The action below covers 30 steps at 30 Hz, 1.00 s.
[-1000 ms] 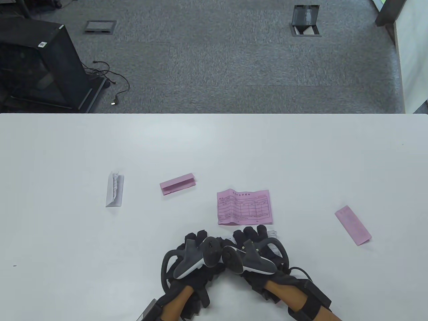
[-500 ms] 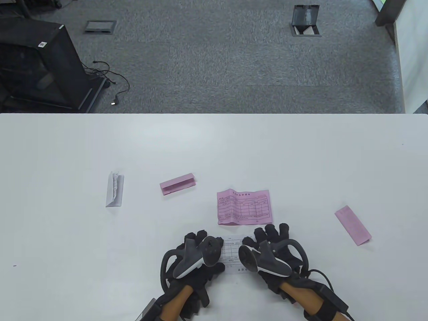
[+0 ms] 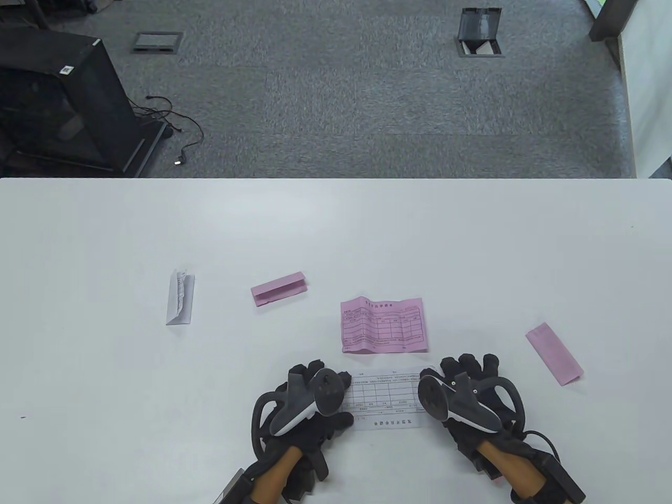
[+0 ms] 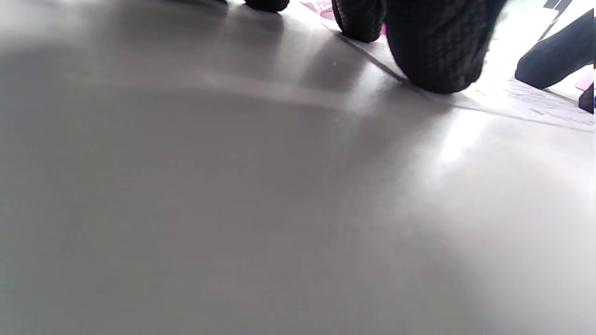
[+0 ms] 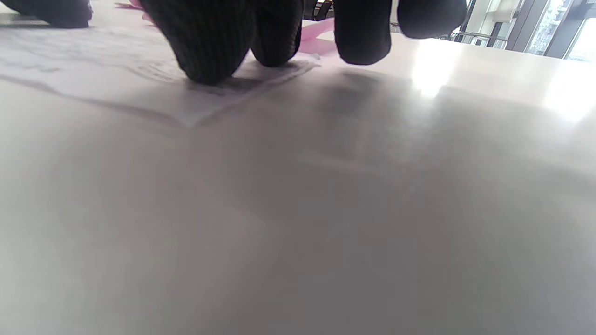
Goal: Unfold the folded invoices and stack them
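A white invoice (image 3: pixel 386 401) lies spread out flat near the table's front edge. My left hand (image 3: pixel 315 375) presses its left end, and my right hand (image 3: pixel 464 367) presses its right end with flat fingers. In the left wrist view my fingertips (image 4: pixel 437 51) rest on the white sheet (image 4: pixel 526 100). In the right wrist view my fingertips (image 5: pixel 209 42) press the sheet's corner (image 5: pixel 186 102). Just beyond lies an unfolded pink invoice (image 3: pixel 383 325). Still folded are a pink invoice (image 3: pixel 278 289), another pink one (image 3: pixel 554 353) at the right, and a white one (image 3: pixel 180 297) at the left.
The white table (image 3: pixel 336 231) ends at its far edge, with grey carpet beyond. A black cabinet (image 3: pixel 58 100) stands on the floor at the far left, and a floor box (image 3: pixel 480 34) at the far right.
My right hand has slid to the right across the white invoice, spreading it open from a folded bundle to full width. My left hand has stayed in place on the left end.
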Available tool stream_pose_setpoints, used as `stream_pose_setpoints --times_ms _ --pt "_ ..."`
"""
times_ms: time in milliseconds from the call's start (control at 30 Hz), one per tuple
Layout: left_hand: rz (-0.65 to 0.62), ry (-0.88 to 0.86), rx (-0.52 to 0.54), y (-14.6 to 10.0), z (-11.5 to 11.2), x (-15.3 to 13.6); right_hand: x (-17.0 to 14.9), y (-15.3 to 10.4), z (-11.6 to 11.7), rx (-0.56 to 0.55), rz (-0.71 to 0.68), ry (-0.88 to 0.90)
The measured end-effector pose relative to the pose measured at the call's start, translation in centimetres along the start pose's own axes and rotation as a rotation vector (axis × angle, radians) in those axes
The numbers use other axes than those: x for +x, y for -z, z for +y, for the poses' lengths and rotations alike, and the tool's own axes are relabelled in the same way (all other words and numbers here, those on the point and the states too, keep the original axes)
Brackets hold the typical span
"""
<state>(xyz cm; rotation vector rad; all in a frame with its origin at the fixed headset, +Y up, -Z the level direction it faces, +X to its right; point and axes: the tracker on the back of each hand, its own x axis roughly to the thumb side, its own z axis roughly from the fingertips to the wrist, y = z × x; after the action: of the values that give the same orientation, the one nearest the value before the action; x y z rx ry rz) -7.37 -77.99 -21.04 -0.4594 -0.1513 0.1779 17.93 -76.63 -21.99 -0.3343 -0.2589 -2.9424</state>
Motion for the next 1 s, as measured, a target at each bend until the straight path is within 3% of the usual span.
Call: stream_pose_setpoints --times_ms 200,333,567,767,1000 --pt "-0.002 -0.006 -0.006 0.0 0.0 0.0 1.8 -0.6 -2.4 -0.177 -0.020 0.158" --pt "-0.004 -0.026 -0.020 0.2 -0.1 -0.1 5.4 -0.3 -3.2 -0.140 -0.119 0.122" --pt "-0.005 -0.028 -0.026 0.2 -0.1 -0.2 10.1 1.0 -2.1 -0.048 -0.205 0.067" --pt "-0.005 -0.028 -0.026 0.2 -0.1 -0.2 10.6 1.4 -1.3 -0.039 -0.204 0.038" --pt "-0.003 -0.020 -0.024 0.2 0.0 -0.2 8.5 1.0 -0.9 -0.027 -0.175 0.030"
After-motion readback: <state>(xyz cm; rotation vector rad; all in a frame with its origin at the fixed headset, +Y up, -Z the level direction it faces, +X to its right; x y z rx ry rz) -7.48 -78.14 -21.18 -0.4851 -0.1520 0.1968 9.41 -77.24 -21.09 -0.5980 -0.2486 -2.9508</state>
